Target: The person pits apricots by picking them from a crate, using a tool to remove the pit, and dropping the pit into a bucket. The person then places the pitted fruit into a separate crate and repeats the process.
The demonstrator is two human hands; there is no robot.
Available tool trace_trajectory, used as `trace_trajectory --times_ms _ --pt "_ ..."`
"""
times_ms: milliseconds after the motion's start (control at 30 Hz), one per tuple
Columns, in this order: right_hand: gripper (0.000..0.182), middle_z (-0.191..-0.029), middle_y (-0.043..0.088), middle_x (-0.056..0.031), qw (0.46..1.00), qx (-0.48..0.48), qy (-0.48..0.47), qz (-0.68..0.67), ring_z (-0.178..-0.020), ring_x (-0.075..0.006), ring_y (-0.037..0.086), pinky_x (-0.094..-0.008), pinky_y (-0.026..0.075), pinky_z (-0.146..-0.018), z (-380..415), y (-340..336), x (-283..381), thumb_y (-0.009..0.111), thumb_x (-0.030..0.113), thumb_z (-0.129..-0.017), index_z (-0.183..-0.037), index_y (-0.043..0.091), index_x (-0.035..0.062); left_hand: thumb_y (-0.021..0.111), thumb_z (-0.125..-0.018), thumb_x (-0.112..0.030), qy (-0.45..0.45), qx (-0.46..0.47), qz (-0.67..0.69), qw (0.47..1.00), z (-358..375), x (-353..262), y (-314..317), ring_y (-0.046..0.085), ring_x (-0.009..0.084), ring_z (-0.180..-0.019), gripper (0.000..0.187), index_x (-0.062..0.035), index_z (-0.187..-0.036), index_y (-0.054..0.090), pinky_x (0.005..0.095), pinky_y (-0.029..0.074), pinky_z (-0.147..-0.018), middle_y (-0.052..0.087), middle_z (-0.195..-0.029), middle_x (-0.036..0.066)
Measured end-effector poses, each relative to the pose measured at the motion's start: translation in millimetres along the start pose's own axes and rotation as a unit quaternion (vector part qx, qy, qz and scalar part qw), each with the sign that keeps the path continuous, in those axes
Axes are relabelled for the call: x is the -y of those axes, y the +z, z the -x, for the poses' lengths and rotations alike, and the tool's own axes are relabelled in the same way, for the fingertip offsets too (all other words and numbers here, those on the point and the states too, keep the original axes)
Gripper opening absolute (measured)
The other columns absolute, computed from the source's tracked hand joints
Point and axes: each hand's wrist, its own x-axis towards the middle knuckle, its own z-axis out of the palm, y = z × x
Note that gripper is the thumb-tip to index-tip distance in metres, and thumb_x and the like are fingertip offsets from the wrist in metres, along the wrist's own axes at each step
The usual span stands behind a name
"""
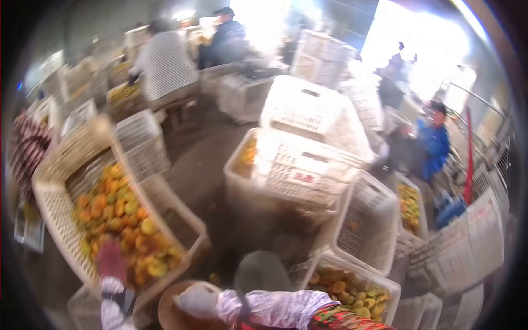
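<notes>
My left hand (112,260), reddish and blurred, reaches onto the near side of a pile of orange and yellow fruit (118,212). The fruit lies in a tilted white plastic crate (55,220), and motion smears my fingers there. In a pale glove, my right hand (199,301) is curled over a round brown container (168,314) low in the view; what its fingers hold, if anything, I cannot tell. To the right of that hand, a second white crate (393,297) holds yellow-orange fruit (352,291).
Stacked white crates (302,159) stand ahead, beside an open crate (366,225). Another crate (198,225) sits right behind the tilted one. A person in blue (434,143) is at the right; a person in a striped top (168,63) sits farther back.
</notes>
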Motion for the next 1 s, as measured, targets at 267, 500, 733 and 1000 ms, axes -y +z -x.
trace_trajectory --times_ms 267,500,733,1000 --pt "0.033 -0.078 0.066 -0.011 0.997 0.062 -0.027 0.047 -0.075 -0.0308 0.067 -0.04 0.052 -0.062 -17.0 -8.7 4.3 0.056 0.014 -0.079 -0.109 0.055 0.0005 0.056 -0.074 -0.006 -0.058 -0.022 0.196 0.979 24.0 5.8 -21.7 0.046 0.0383 -0.12 0.052 -0.0039 -0.126 0.048 0.0412 0.041 -0.098 0.04 -0.138 0.021" --pt "0.032 -0.074 0.065 -0.0137 0.998 0.045 0.011 0.05 -0.071 -0.0333 0.066 -0.0424 0.051 -0.057 -32.0 9.6 -6.1 0.052 0.013 -0.081 -0.109 0.051 -0.002 0.058 -0.085 -0.005 -0.111 -0.113 0.646 0.747 31.5 51.3 57.4 0.053 0.0311 -0.116 0.038 -0.0028 -0.123 0.053 0.0385 0.046 -0.095 0.055 -0.124 0.019" --pt "0.017 -0.073 0.06 -0.008 0.995 -0.098 0.029 0.019 -0.066 -0.0233 0.062 -0.0403 0.05 -0.056 -27.7 5.8 -2.4 0.053 0.019 -0.084 -0.09 0.061 0.0047 0.054 -0.09 -0.013 -0.118 -0.01 0.95 0.288 63.4 -17.7 -33.2 0.058 0.0283 -0.107 0.032 -0.0047 -0.122 0.054 0.0393 0.05 -0.088 0.058 -0.118 0.017" --pt "0.031 -0.07 0.065 -0.0176 0.997 -0.052 -0.045 0.03 -0.065 -0.037 0.064 -0.0474 0.051 -0.059 -31.8 -21.9 6.3 0.061 0.029 -0.08 -0.098 0.058 0.0045 0.052 -0.093 -0.02 -0.098 -0.007 0.985 0.139 132.1 -42.2 -53.2 0.062 0.0263 -0.098 0.033 -0.0068 -0.123 0.053 0.0397 0.053 -0.081 0.061 -0.112 0.015"
